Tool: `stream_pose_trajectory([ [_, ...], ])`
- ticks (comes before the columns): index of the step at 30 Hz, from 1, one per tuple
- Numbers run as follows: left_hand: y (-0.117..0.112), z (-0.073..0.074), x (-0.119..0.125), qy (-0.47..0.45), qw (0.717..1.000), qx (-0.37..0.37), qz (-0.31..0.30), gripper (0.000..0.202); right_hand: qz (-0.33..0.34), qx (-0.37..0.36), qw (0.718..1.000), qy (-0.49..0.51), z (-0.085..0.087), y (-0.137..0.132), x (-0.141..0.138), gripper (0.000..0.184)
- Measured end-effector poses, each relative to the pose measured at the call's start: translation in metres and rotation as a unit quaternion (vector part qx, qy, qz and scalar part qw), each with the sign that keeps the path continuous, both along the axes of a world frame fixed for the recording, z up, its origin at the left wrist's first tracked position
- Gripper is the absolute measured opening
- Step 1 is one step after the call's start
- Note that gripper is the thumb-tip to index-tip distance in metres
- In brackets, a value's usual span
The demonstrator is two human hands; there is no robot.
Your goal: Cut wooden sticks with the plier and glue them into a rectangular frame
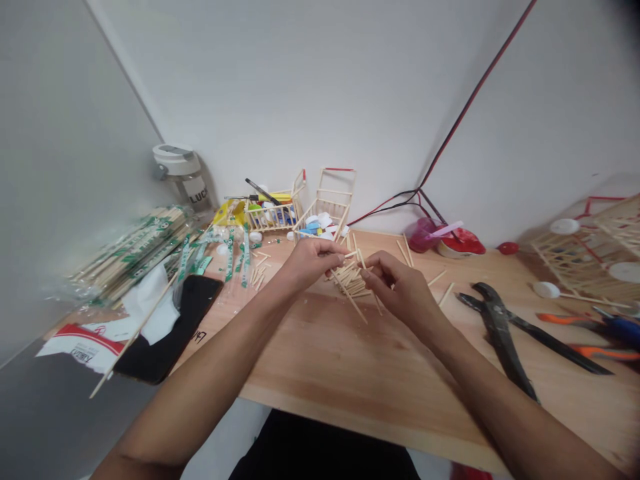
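Observation:
My left hand (315, 261) pinches a short wooden stick (351, 255) between thumb and fingers above the middle of the table. Close beside it, my right hand (393, 280) is closed on another thin wooden stick (361, 257). The two sticks' ends are near each other; whether they touch I cannot tell. Under the hands lies a pile of short cut sticks (354, 283), partly hidden by the fingers. Behind my hands a small cart made of sticks (334, 197) holds white and blue pieces, and a second stick cart (273, 217) carries bottles and pens.
Packaged chopsticks (135, 250), a black phone (173, 333) and a lidded jar (183, 173) are at the left. Pliers (500, 327), orange-handled tools (595, 333) and a larger stick model (590, 247) occupy the right. A red bowl (463, 243) stands near the wall.

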State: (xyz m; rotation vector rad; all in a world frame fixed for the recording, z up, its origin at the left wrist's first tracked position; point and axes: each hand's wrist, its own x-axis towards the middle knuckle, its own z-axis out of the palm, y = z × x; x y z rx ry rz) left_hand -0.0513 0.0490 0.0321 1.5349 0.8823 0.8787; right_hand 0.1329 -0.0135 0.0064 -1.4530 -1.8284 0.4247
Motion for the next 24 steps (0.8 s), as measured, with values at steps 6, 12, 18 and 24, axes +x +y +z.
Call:
stream_pose_trajectory([
  [6, -0.0006, -0.0003, 0.0004, -0.007, 1.0, -0.006, 0.001, 0.015, -0.003, -0.003, 1.0, 0.004, 0.0015, -0.0012, -0.001, 0.01],
  [12, -0.0013, 0.0013, 0.0004, -0.008, 1.0, -0.006, 0.002, 0.013, -0.004, -0.005, 1.0, 0.004, 0.0019, -0.0011, -0.0012, 0.009],
  [18, -0.0008, 0.0004, 0.0002, -0.009, 1.0, -0.008, -0.002, 0.014, 0.001, -0.01, 1.0, 0.007, 0.0017, -0.0011, -0.0014, 0.009],
  [24, -0.0013, 0.0007, 0.0007, -0.014, 1.0, -0.014, 0.001, 0.016, -0.008, -0.012, 1.0, 0.005, 0.0018, -0.0017, -0.0019, 0.006],
])
